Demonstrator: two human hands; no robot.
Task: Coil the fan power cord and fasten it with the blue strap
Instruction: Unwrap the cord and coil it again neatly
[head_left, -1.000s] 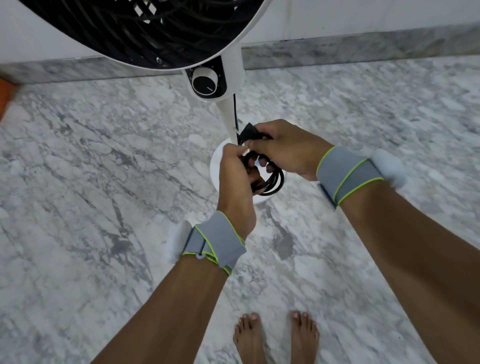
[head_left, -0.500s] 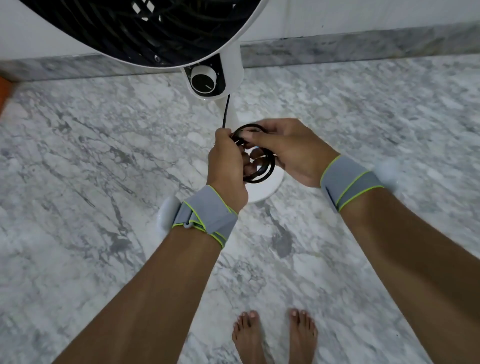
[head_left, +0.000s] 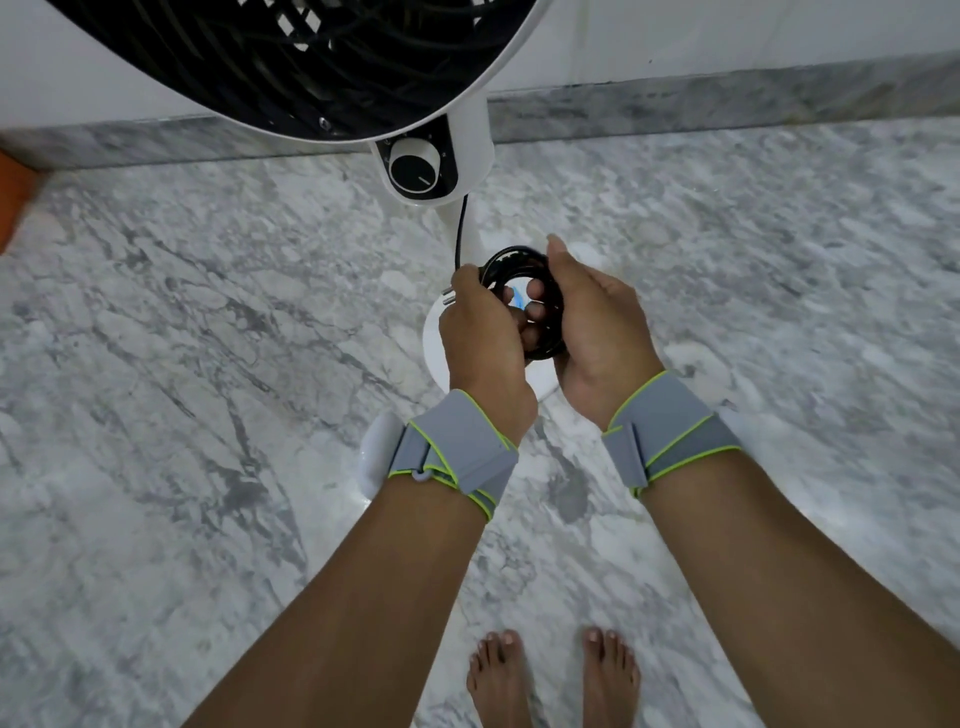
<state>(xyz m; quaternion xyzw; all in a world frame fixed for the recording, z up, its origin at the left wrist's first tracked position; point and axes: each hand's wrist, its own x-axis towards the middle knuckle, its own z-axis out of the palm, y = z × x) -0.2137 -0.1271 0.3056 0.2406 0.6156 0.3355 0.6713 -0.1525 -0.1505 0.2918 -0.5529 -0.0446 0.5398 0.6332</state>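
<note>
Marble floor under one white fan, one black cord coiled in a ring, facing up, gripped between left hand and right hand, one blue strap inside, two plug pins pointing left.

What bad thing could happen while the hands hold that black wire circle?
The coiled cord is only pinched between the left hand and right hand; the blue strap just peeks through the middle and does not look wrapped yet, so the loops might spring apart if a hand lets go. A short length of cord still runs up to the fan, so pulling the coil away could tug on it. The metal plug pins stick out past the left fingers and could poke.
</note>
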